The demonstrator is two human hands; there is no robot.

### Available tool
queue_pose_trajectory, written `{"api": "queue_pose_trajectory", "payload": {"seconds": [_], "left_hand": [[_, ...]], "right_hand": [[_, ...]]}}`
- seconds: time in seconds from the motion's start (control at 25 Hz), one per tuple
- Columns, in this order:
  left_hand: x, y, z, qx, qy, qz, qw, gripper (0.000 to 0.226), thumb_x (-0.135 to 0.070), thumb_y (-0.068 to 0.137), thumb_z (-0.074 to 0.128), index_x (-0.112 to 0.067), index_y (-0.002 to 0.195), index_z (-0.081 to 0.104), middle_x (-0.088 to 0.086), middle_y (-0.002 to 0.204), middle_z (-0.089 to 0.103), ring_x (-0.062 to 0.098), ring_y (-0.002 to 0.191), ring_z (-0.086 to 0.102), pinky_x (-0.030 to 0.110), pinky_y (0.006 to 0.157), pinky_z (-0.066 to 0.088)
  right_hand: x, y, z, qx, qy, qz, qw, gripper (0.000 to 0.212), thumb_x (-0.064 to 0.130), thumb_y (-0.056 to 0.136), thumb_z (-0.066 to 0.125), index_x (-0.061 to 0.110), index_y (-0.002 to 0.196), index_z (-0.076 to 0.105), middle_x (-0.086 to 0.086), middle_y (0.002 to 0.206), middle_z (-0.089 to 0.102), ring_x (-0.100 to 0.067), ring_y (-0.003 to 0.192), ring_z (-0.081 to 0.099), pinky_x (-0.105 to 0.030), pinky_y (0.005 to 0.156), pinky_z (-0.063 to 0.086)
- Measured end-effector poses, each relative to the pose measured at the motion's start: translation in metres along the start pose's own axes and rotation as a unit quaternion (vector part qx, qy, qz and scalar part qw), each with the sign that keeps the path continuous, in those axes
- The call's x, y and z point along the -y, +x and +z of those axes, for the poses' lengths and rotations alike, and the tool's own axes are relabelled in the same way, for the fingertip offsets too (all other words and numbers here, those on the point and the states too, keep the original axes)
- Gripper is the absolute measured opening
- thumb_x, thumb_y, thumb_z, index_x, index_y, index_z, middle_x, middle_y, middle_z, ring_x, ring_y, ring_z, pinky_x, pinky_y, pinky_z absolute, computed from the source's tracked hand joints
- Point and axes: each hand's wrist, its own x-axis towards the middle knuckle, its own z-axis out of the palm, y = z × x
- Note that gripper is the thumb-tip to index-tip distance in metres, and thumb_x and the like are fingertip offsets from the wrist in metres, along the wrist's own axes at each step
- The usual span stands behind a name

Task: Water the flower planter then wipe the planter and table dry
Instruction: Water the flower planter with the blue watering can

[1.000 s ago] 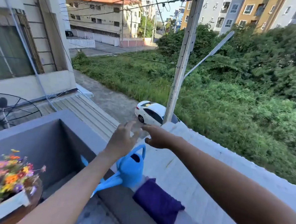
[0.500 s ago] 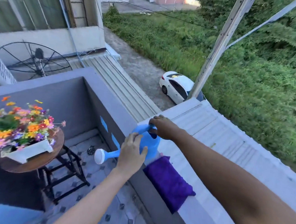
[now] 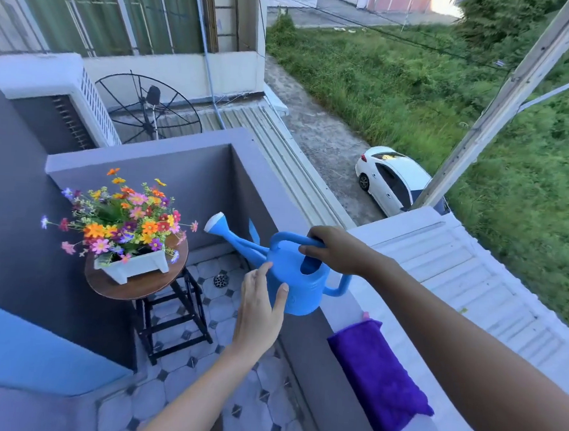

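Fingers [image 3: 311, 250] grip watering can [image 3: 300, 288] beside ledge [image 3: 335, 345]

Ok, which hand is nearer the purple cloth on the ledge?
Right. The right hand grips the watering can handle, above and just beyond the purple cloth. The left hand is further off, against the can's other side.

The right hand [image 3: 336, 250] grips the top handle of a blue watering can [image 3: 297, 277], spout aimed left toward the white flower planter [image 3: 136, 266] on a round wooden table [image 3: 105, 286]. The left hand [image 3: 260, 309] lies open-fingered against the can's side. A purple cloth [image 3: 378, 374] drapes the balcony ledge [image 3: 339, 385].
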Motion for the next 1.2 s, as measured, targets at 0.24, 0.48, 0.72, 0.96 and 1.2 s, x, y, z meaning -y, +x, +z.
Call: {"api": "queue_pose_trajectory", "payload": {"seconds": [0.24, 0.48, 0.72, 0.96, 1.2], "left_hand": [[0.024, 0.035, -0.076, -0.071, -0.134, -0.038, 0.988, 0.061, -0.064, 0.09, 0.046, -0.043, 0.144, 0.026, -0.014, 0.144, 0.036, 0.008, 0.131, 0.04, 0.041, 0.102, 0.048], [0.045, 0.078, -0.145, -0.135, -0.152, -0.061, 0.977, 0.064, -0.055, 0.09, 0.052, -0.031, 0.145, 0.03, -0.012, 0.135, 0.04, 0.008, 0.125, 0.042, 0.003, 0.091, 0.036], [0.068, 0.108, -0.189, -0.153, -0.177, -0.056, 0.971, 0.072, -0.066, 0.086, 0.048, -0.029, 0.146, 0.031, -0.016, 0.138, 0.044, 0.001, 0.121, 0.05, 0.018, 0.096, 0.044], [0.075, 0.118, -0.206, -0.148, -0.201, -0.067, 0.966, 0.067, -0.066, 0.087, 0.048, -0.028, 0.14, 0.035, -0.008, 0.127, 0.052, 0.009, 0.105, 0.058, 0.032, 0.089, 0.053], [0.078, 0.118, -0.209, -0.154, -0.212, -0.078, 0.962, 0.068, -0.071, 0.084, 0.047, -0.032, 0.137, 0.036, -0.013, 0.126, 0.05, 0.012, 0.108, 0.059, 0.043, 0.091, 0.054]], "right_hand": [[0.11, 0.063, -0.017, -0.005, -0.021, -0.054, 0.998, 0.038, 0.042, 0.099, 0.057, 0.01, 0.079, 0.054, -0.005, 0.072, 0.053, -0.023, 0.063, 0.045, -0.037, 0.059, 0.036], [0.198, 0.134, -0.023, 0.012, -0.074, -0.084, 0.994, 0.04, 0.039, 0.099, 0.059, 0.015, 0.069, 0.049, -0.003, 0.066, 0.047, -0.021, 0.057, 0.042, -0.035, 0.057, 0.035], [0.26, 0.184, -0.028, 0.026, -0.124, -0.081, 0.989, 0.041, 0.037, 0.097, 0.061, 0.01, 0.067, 0.052, -0.004, 0.068, 0.044, -0.026, 0.062, 0.041, -0.033, 0.056, 0.033], [0.293, 0.209, -0.031, 0.046, -0.159, -0.063, 0.984, 0.041, 0.037, 0.095, 0.064, 0.001, 0.075, 0.06, -0.006, 0.071, 0.048, -0.028, 0.059, 0.042, -0.03, 0.052, 0.033], [0.307, 0.212, -0.031, 0.059, -0.166, -0.075, 0.982, 0.041, 0.038, 0.096, 0.064, -0.003, 0.089, 0.069, -0.007, 0.074, 0.052, -0.029, 0.059, 0.048, -0.028, 0.048, 0.036]]}}
